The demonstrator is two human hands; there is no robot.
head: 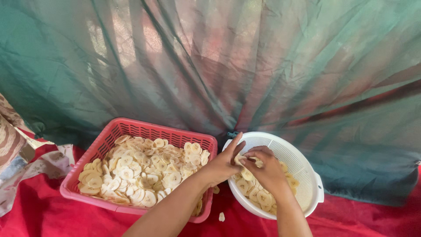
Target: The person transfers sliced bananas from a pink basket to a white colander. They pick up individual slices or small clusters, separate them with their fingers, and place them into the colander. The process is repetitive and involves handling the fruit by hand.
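Note:
Pale round banana slices point(140, 171) fill a pink slotted basket point(127, 128) on a red cloth at the left. To its right stands a white round colander point(302, 169) with more slices point(258, 195) in its bottom. Both my hands meet over the colander's left side. My left hand point(223, 164) reaches across the pink basket's right corner and pinches a small stack of slices point(240, 159). My right hand point(265, 169) curls over the same stack, fingers on it.
A sheer green net curtain point(219, 66) hangs right behind both containers. A red cloth point(39, 210) covers the floor. One loose slice point(221, 216) lies on the cloth between the containers. Patterned fabric point(17, 149) sits at the far left.

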